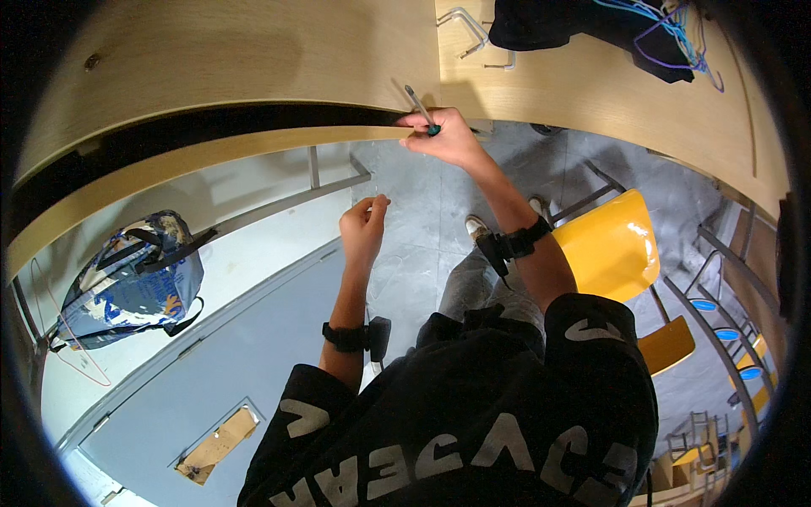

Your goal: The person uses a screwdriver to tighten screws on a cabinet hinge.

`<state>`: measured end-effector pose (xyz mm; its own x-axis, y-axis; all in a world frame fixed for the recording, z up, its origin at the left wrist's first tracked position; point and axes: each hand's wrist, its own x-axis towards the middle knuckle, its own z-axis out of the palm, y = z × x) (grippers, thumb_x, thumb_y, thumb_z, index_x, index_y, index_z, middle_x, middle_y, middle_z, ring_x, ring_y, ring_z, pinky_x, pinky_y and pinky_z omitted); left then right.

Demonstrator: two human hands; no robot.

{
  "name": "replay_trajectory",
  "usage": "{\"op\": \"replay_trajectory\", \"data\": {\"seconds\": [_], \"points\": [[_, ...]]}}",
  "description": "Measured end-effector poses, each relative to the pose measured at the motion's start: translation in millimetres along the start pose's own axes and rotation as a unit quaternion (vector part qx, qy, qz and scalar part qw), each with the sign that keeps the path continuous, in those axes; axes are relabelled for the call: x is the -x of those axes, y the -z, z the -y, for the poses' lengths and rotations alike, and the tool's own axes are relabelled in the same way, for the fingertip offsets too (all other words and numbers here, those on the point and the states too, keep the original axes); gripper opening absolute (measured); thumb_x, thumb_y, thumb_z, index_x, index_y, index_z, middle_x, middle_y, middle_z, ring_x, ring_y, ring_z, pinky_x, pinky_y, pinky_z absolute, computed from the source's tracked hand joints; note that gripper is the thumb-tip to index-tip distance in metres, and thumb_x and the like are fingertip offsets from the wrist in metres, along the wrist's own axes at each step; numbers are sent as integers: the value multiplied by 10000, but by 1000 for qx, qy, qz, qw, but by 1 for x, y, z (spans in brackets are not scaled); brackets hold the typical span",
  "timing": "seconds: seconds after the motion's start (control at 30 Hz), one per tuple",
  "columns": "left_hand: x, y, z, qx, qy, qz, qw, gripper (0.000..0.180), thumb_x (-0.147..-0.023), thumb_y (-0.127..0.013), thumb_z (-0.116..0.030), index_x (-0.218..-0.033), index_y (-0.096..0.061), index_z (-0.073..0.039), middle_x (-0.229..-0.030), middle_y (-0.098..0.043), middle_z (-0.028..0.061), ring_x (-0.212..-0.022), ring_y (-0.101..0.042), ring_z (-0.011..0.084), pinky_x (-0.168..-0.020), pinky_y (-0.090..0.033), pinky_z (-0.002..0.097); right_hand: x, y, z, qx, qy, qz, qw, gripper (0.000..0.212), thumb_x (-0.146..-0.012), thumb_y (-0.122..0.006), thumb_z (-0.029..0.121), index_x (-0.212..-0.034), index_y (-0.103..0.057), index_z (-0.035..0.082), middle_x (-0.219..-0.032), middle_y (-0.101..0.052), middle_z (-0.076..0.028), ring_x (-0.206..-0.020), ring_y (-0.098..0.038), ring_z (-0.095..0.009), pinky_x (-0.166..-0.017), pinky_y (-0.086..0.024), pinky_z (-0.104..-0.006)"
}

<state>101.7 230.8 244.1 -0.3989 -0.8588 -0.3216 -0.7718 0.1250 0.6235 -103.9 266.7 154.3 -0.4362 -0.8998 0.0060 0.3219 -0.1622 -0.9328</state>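
Note:
My right hand (450, 138) is closed around a slim pen-like tool (420, 106) with a grey shaft and a dark green end. Its shaft points up and away from me. The same hand's thumb and fingers are at the right end of a long pale wooden board edge (253, 142), which borders a dark gap (236, 117) below a wooden panel (253, 51). Lower and to the left, my left hand (363, 226) hangs in the air with fingers curled and pressed together. Whatever is between its fingertips, if anything, cannot be made out.
A patterned backpack (139, 275) lies at the left by a metal rail (279, 203). Yellow chairs (610, 245) stand close on my right. Coloured hangers (676, 38) and dark cloth (541, 24) are at the top right. A grey door (228, 355) is at the lower left.

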Motion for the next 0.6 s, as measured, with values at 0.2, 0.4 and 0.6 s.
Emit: {"op": "replay_trajectory", "data": {"seconds": [0.2,0.4,0.6], "points": [[-3,-6,5,18,-26,3,999,336,-895,-593,-281,-852,-679,41,-498,-396,-49,-470,-303,40,-436,-213,256,2,-1,-9,6,7,-7,1000,291,-699,-760,86,-950,-685,-42,-662,-487,55,-691,-506,-41,-682,-462,-204],[-2,-5,5,-20,-15,0,1000,342,-896,-581,-292,-851,-686,30,-492,-396,-27,-471,-312,47,-434,-217,269,-1,1,-4,9,4,-20,1000,284,-692,-764,96,-918,-675,-50,-662,-467,55,-655,-473,-34,-629,-440,-205],[-1,-2,18,-14,-36,-4,999,357,-896,-576,-311,-849,-688,24,-495,-398,-30,-471,-310,48,-436,-211,275,-5,1,-7,6,24,-23,999,294,-687,-767,106,-920,-674,-47,-662,-459,52,-642,-460,-31,-614,-427,-198]]}}
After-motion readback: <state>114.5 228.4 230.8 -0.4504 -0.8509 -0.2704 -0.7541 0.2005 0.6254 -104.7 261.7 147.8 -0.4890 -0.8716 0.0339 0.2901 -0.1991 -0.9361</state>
